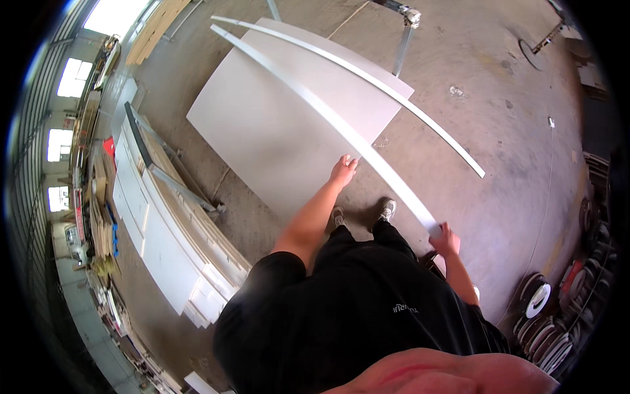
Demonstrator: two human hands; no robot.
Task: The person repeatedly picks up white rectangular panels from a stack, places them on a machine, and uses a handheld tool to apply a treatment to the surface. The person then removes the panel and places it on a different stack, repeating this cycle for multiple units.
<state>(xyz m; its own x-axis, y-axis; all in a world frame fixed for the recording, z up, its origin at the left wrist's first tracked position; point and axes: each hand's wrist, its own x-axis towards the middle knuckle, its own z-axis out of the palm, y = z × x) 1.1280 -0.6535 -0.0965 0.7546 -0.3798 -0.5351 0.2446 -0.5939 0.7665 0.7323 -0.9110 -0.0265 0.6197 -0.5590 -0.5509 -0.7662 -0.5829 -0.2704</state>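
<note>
My right hand [446, 240] is closed round the near end of a long, narrow white strip [328, 117]. That strip runs away to the far left, above a large pale board [269, 125]. To the left of the held strip, my left hand [343, 172] is stretched out over the board's near edge, its fingers apart and nothing visible in them. A second white strip [387, 90] lies farther to the right, crossing the board and reaching past its right edge. Whether the held strip touches the board at its far end, I cannot tell.
On my left stands a stack of white and tan panels [170, 230] beside a metal frame [141, 141]. Rolls of edging [538, 299] sit at the lower right. A metal stand leg [403, 46] rises behind the board. My shoes [387, 209] are on the concrete floor [505, 190].
</note>
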